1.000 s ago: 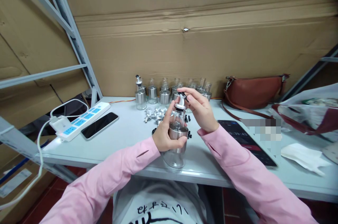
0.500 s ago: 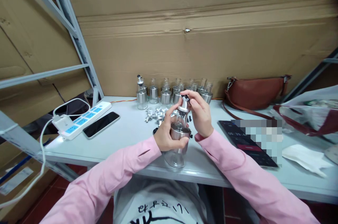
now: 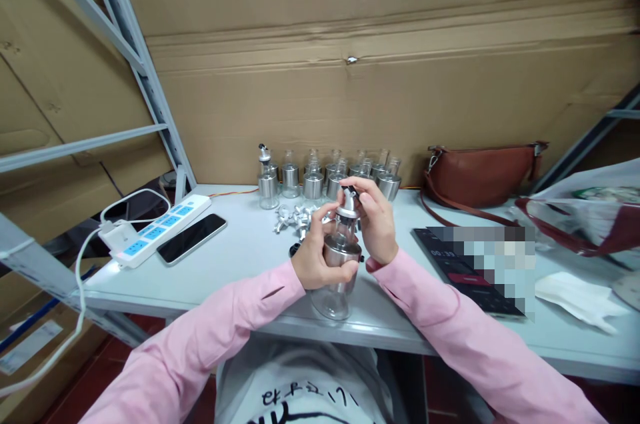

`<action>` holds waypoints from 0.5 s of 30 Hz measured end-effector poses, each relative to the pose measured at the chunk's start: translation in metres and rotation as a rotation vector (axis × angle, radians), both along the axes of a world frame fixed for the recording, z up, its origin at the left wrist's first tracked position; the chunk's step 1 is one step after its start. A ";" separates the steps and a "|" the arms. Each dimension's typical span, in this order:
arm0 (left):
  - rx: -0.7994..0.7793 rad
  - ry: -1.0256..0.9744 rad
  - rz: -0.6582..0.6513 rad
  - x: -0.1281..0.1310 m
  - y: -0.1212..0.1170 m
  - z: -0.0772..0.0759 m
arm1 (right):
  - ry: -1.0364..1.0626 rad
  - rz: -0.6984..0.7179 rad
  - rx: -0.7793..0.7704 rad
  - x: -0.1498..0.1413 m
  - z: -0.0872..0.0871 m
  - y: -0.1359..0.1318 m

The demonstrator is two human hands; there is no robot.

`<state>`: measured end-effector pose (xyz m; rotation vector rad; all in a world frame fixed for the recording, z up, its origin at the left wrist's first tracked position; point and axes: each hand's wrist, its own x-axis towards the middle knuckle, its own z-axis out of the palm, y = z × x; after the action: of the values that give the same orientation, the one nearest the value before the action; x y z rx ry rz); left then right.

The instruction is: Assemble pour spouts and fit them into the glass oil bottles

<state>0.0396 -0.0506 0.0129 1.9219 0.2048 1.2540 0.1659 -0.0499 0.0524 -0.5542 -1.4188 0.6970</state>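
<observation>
A glass oil bottle [image 3: 342,251] with a steel sleeve stands upright near the front edge of the table. My left hand [image 3: 320,256] is wrapped round its sleeve and shoulder, thumb across the front. On the bottle's neck sits a silver pourer spout [image 3: 349,205] with a black tip. My right hand [image 3: 376,219] grips the top of this spout, fingers closed about it from behind and the right. Behind my left hand lie loose silver pourer spouts [image 3: 299,219] in a pile, with small black parts partly hidden by the hands.
Several steel-sleeved bottles [image 3: 313,184] stand along the cardboard wall; the leftmost bottle [image 3: 268,185] carries a spout. At left are a phone [image 3: 193,239] and a power strip [image 3: 165,227]. To the right lie a tablet-like device [image 3: 465,277], a brown bag [image 3: 483,177] and a white tissue [image 3: 575,297].
My right hand has shifted slightly downward and left, with the spout sitting a touch lower. My left hand keeps its hold on the bottle.
</observation>
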 end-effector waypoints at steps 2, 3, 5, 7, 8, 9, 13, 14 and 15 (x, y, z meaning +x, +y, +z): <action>-0.005 0.000 0.009 0.000 -0.002 -0.001 | 0.034 0.033 -0.021 0.001 0.001 0.000; -0.003 0.001 0.014 0.000 -0.003 0.000 | 0.068 0.044 -0.024 0.001 0.002 0.001; 0.022 -0.004 0.024 0.000 -0.004 0.005 | 0.145 0.026 -0.021 0.003 0.002 0.004; 0.074 -0.036 0.042 -0.003 -0.003 0.017 | 0.182 -0.014 -0.028 0.006 0.000 0.009; 0.107 -0.062 0.058 -0.006 0.000 0.026 | 0.185 -0.033 -0.033 0.007 -0.001 0.012; 0.137 -0.087 0.081 -0.009 0.004 0.036 | 0.184 -0.051 -0.036 0.009 -0.002 0.015; 0.308 -0.122 0.302 -0.027 0.040 0.075 | 0.168 -0.121 -0.053 0.015 -0.004 0.024; 0.344 -0.106 0.365 -0.032 0.054 0.081 | 0.167 -0.129 -0.061 0.016 -0.004 0.025; 0.366 -0.090 0.428 -0.035 0.068 0.084 | 0.169 -0.131 -0.071 0.016 -0.003 0.025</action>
<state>0.0042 0.0173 0.0966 2.1977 0.3762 1.7548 0.1818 -0.0250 0.0490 -0.6236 -1.1933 0.6746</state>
